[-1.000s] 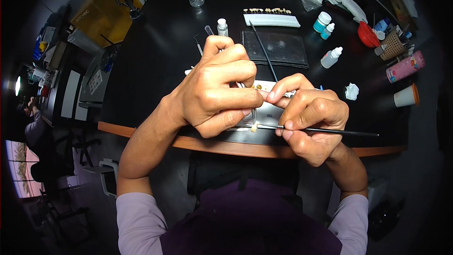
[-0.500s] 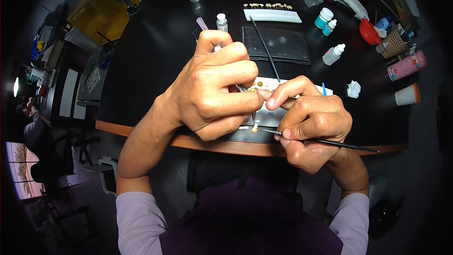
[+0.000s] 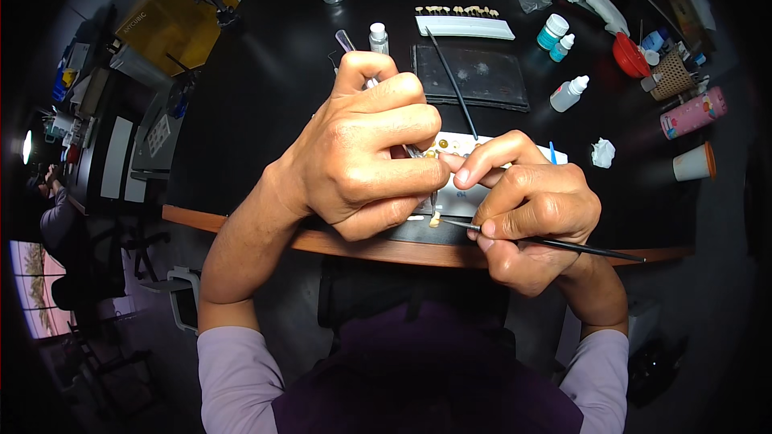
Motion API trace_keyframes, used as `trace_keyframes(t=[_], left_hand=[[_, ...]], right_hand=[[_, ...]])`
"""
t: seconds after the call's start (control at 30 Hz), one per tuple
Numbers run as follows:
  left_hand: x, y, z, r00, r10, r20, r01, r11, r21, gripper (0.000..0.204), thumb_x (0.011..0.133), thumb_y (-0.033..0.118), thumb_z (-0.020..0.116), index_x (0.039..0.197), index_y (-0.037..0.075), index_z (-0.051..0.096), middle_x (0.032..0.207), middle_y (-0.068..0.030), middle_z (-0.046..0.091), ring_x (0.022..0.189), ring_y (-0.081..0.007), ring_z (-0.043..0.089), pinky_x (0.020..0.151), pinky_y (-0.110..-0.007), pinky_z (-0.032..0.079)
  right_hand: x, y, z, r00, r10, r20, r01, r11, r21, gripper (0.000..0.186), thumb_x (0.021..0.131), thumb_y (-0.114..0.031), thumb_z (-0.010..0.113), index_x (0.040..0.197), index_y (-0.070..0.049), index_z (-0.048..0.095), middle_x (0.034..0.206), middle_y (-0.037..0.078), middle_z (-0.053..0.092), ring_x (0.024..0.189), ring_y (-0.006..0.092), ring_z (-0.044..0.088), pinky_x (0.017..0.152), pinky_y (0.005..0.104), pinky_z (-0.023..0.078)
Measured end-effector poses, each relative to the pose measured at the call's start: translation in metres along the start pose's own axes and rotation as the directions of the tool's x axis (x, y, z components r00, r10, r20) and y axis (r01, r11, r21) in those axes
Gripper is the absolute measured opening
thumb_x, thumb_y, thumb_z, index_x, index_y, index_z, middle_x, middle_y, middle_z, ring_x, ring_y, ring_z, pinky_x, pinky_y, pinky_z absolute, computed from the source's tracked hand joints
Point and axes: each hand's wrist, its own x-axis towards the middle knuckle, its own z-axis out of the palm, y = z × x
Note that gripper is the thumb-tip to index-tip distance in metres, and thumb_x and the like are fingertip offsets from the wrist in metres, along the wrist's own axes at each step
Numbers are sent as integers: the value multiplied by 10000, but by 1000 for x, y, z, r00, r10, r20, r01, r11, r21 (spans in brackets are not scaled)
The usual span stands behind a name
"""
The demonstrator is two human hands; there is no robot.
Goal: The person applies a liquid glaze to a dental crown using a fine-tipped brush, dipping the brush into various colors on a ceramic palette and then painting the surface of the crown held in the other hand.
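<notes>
My left hand point(image 3: 362, 145) is closed around a slim metal instrument point(image 3: 433, 199), apparently tweezers, with a small cream tooth-shaped piece point(image 3: 434, 219) at its lower end. My right hand point(image 3: 535, 213) pinches a thin black-handled brush point(image 3: 599, 251), its tip beside that piece. Our fingertips meet in the middle, over a white palette point(image 3: 547, 157) with coloured dabs. Behind it lie a second brush point(image 3: 449, 72) and a dark square slab point(image 3: 498, 80).
A white strip point(image 3: 466, 26) carrying several tooth samples stands farther back. Small bottles point(image 3: 569, 95), a red bowl point(image 3: 631, 56), a pink flask point(image 3: 691, 112) and a paper cup point(image 3: 694, 161) are to the right. Another person point(image 3: 55, 205) works at far left.
Since a second ago, my right hand has shifted slightly down and rightward with the brush, and my left hand slightly left. The last half second shows almost no movement.
</notes>
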Motion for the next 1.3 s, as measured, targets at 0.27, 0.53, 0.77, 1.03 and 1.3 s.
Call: trace_keyframes(t=[0.27, 0.53, 0.77, 1.03, 1.3], left_hand=[[0, 0, 0, 1000, 1, 2, -1, 1000, 4, 322, 670, 323, 646, 837, 101, 809, 728, -18, 497, 697, -195, 500, 863, -444, 307], [-1, -1, -4, 999, 7, 49, -8, 1000, 15, 258, 733, 327, 631, 856, 134, 750, 788, -1, 526, 748, -192, 535, 904, -441, 324], [-1, -1, -3, 999, -2, 53, 2, 1000, 3, 262, 731, 317, 631, 865, 128, 753, 799, -6, 536, 747, -197, 535, 906, -442, 323], [-1, -2, 2, 999, -30, -15, 29, 997, -71, 350, 764, 350, 608, 861, 83, 813, 731, -25, 498, 699, -203, 486, 842, -432, 309], [-4, -7, 8, 990, -128, 54, 139, 923, -359, 226, 834, 278, 637, 863, 93, 764, 771, -35, 527, 762, -223, 485, 855, -412, 315]], right_hand=[[1, 0, 0, 1000, -12, -11, 12, 1000, 1, 211, 655, 136, 641, 790, -25, 633, 724, 97, 668, 936, 350, 715, 940, 567, 644], [1, 0, 1, 1000, -10, -13, 10, 1000, -18, 191, 659, 128, 643, 773, -24, 633, 719, 100, 666, 925, 348, 717, 926, 558, 645], [0, 1, 0, 1000, -8, -7, 8, 1000, -1, 203, 677, 146, 627, 801, -14, 632, 744, 108, 667, 955, 343, 707, 972, 591, 639], [1, 3, -2, 999, -36, -4, 36, 999, 22, 207, 715, 131, 651, 847, -28, 636, 747, 99, 681, 945, 323, 695, 963, 566, 633], [2, 0, -4, 996, -37, -75, 38, 999, 20, 190, 678, 92, 714, 827, -18, 674, 740, 102, 712, 914, 359, 744, 831, 433, 601]])
